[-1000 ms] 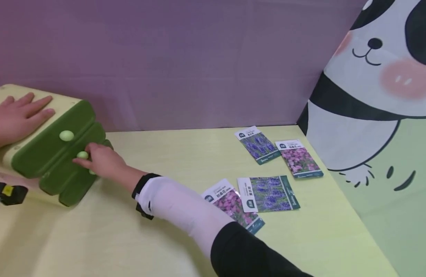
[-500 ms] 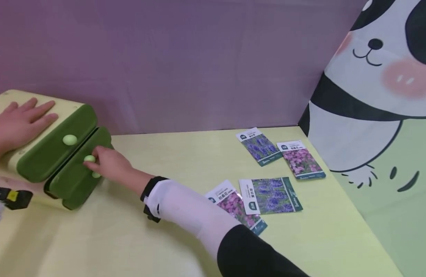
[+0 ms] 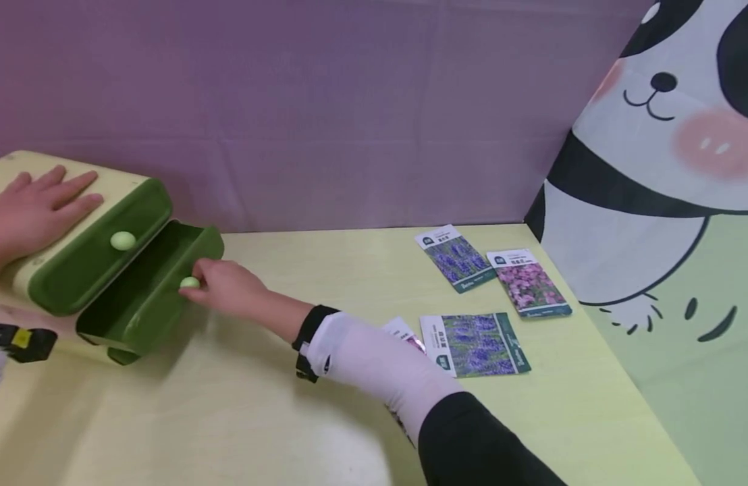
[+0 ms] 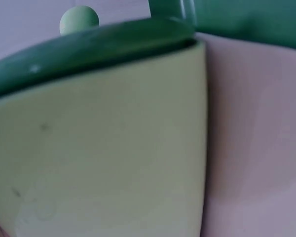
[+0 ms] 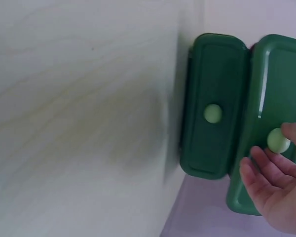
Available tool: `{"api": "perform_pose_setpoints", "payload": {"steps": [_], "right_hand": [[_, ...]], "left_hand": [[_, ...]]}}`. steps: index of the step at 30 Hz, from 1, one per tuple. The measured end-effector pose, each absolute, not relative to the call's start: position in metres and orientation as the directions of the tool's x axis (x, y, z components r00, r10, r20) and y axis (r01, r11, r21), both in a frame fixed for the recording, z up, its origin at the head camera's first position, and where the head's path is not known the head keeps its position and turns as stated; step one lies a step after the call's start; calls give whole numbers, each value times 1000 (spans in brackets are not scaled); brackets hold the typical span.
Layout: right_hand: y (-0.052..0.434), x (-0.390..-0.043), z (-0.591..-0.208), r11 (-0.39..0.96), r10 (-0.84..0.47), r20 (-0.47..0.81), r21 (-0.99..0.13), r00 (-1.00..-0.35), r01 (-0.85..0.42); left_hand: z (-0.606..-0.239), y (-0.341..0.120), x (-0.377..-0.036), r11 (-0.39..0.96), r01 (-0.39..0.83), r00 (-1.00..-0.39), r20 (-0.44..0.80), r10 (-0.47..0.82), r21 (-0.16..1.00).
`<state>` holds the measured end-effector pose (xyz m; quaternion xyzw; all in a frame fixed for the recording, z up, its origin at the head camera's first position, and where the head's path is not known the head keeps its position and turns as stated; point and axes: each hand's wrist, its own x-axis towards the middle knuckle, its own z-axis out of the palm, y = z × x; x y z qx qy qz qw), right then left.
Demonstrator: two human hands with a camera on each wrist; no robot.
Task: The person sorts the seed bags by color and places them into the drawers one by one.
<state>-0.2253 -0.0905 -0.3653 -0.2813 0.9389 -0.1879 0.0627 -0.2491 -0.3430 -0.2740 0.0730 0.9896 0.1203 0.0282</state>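
Note:
A small chest of drawers (image 3: 76, 169) with a cream top and green drawer fronts stands at the left of the head view. My left hand (image 3: 36, 212) lies flat on its top with fingers spread. My right hand (image 3: 228, 287) pinches the pale green knob (image 3: 190, 282) of the middle drawer (image 3: 155, 297), which is pulled out and shows a bare inside. The top drawer (image 3: 103, 246) is closed. In the right wrist view, thumb and fingertips (image 5: 260, 157) are at the round knob (image 5: 278, 140), beside the bottom drawer (image 5: 214, 148).
Several flower-picture packets lie on the table (image 3: 289, 432) at the right: a purple one (image 3: 456, 258), a pink one (image 3: 528, 283) and another purple one (image 3: 480, 344). A further packet (image 3: 404, 331) is partly hidden under my right forearm. A purple cloth (image 3: 325, 115) hangs behind.
My right hand has moved to the right, drawing the middle drawer out from closed to well open. My left hand has stayed flat on the chest's top.

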Motion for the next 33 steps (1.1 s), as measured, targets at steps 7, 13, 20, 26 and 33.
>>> {"api": "perform_pose_setpoints", "payload": {"steps": [7,13,20,26,33], "right_hand": [[-71,-221,-360,761,-569,-25,-395,-822,-514],[-60,-219,-359,761,-567,-15,-392,-823,-517],[-51,-217,-358,779,-561,-22,-353,-827,-519],[-43,-215,-358,772,-566,-16,-361,-824,-524],[-36,-211,-359,758,-574,-2,-380,-819,-530]], "left_hand": [[-274,-343,-251,961,164,-985,-13,172,221],[-272,-344,-253,962,181,-983,-5,186,206],[-274,-346,-255,957,205,-978,-3,210,207],[-275,-347,-255,954,208,-977,0,213,215],[-276,-345,-255,951,223,-974,5,227,213]]}}
